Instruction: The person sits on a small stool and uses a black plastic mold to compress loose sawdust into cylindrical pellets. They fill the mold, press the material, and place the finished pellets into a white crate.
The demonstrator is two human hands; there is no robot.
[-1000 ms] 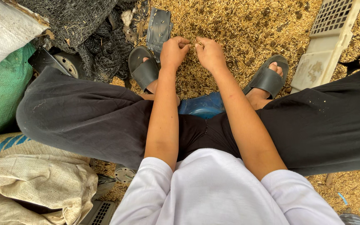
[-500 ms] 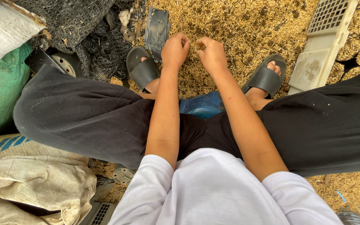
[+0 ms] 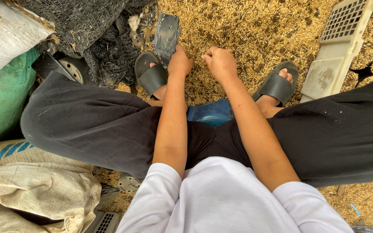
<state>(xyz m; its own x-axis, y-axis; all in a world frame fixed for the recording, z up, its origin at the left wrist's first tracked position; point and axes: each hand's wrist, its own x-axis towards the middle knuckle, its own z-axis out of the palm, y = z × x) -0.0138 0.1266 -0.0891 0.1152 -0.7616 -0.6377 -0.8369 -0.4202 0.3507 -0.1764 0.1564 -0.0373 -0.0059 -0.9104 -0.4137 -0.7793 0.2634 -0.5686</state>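
husk-strewn ground (image 3: 247, 30), left hand (image 3: 179, 62) gripping dark tray (image 3: 166, 36), right hand (image 3: 220, 62) fisted, sacks (image 3: 35, 190) nearby

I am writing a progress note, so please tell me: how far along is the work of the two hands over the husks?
Done: nothing finished shows, and no gathered pile is visible. In hand: the left hand is curled at the lower edge of a dark plastic tray piece, and the right hand is a closed fist over the husks. Left: loose husks cover the ground all around.
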